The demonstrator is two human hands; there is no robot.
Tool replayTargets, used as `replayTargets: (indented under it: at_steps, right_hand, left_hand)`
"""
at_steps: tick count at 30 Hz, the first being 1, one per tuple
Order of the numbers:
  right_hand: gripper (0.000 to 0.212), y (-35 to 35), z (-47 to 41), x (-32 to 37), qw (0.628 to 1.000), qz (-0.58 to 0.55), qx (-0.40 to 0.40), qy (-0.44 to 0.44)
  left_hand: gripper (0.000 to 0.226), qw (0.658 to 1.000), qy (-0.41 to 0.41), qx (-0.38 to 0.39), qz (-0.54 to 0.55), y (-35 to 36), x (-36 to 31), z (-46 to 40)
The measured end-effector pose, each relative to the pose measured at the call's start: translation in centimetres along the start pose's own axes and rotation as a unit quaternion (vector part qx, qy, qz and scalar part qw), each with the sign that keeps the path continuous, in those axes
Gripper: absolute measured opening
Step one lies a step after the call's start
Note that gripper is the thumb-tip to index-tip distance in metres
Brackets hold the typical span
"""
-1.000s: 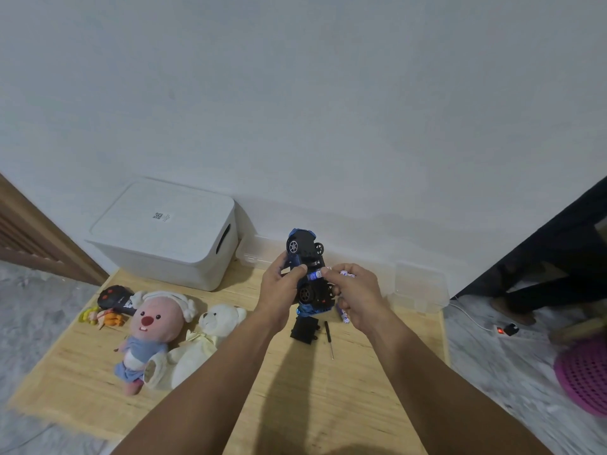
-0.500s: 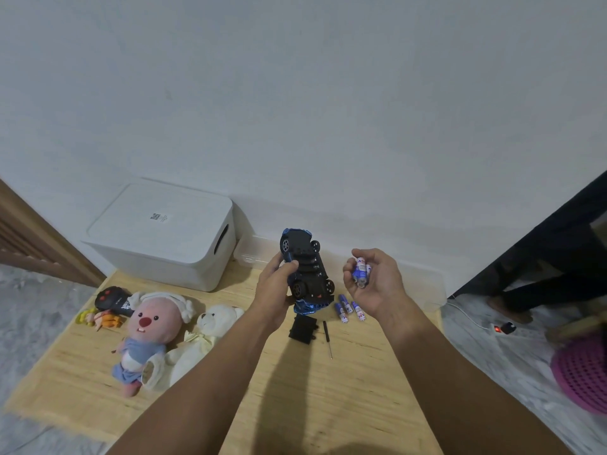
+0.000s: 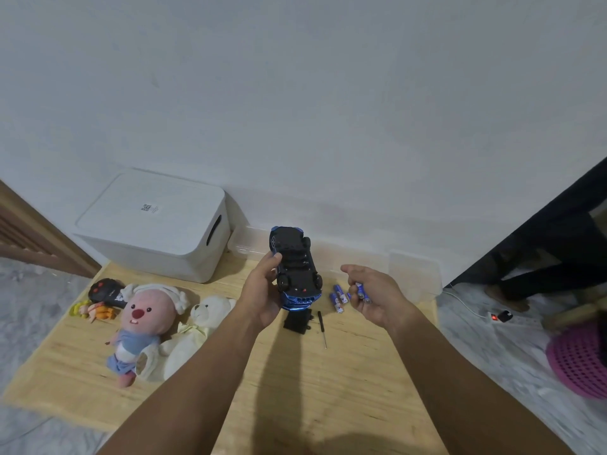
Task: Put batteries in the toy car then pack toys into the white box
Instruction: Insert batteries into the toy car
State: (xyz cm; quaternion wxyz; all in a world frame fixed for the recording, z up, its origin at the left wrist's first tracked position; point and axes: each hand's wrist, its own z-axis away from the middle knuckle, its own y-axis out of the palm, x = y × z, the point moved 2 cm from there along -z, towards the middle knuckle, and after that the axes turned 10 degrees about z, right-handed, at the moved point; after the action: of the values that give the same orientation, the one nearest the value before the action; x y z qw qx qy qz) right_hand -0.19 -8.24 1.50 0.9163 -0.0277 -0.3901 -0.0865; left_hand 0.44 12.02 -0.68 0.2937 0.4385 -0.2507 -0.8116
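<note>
Left hand [image 3: 262, 297] clamps toy car [image 3: 295, 267] belly-up, frame center; right hand [image 3: 374, 297] curls round batteries [image 3: 361, 290], prob two. Car looks light, rigid plastic; hold by sides, off wheels. White box [image 3: 154, 224] upper left w/ lid on.

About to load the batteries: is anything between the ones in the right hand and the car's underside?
Nothing visible: the left hand holds the toy car underside up, and the right hand holds batteries beside it, apart.
</note>
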Motion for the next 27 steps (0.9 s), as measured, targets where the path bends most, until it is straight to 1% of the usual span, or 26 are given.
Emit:
replayTargets:
  at_steps: [4,7,14,19,22,27]
  right_hand:
    - [0.016,0.5,-0.1,-0.6,0.999,0.037,0.008,0.004]
    - [0.017,1.1,-0.4,-1.0,0.998,0.053,0.019,0.004]
    - [0.015,2.1,-0.5,-1.8,0.995,0.087,0.040,0.009]
    - [0.015,2.4,-0.5,-2.5,0.995,0.088,0.050,0.019]
    - [0.016,2.4,-0.6,-2.9,0.995,0.086,0.054,0.020]
    - [0.016,1.7,-0.8,-3.1,0.995,0.086,0.055,0.021]
  left_hand:
    - [0.038,0.999,-0.018,0.002,0.028,-0.5,0.2,0.3]
    - [0.037,0.999,-0.007,0.005,0.039,-0.7,0.4,0.6]
    - [0.035,0.999,0.016,-0.034,-0.003,-2.0,1.0,0.9]
    - [0.037,0.998,0.009,-0.053,-0.017,-2.6,1.5,1.5]
    - [0.040,0.996,0.007,-0.078,-0.047,-2.8,2.1,1.5]
    - [0.050,0.974,0.056,-0.151,-0.160,-2.9,2.6,1.7]
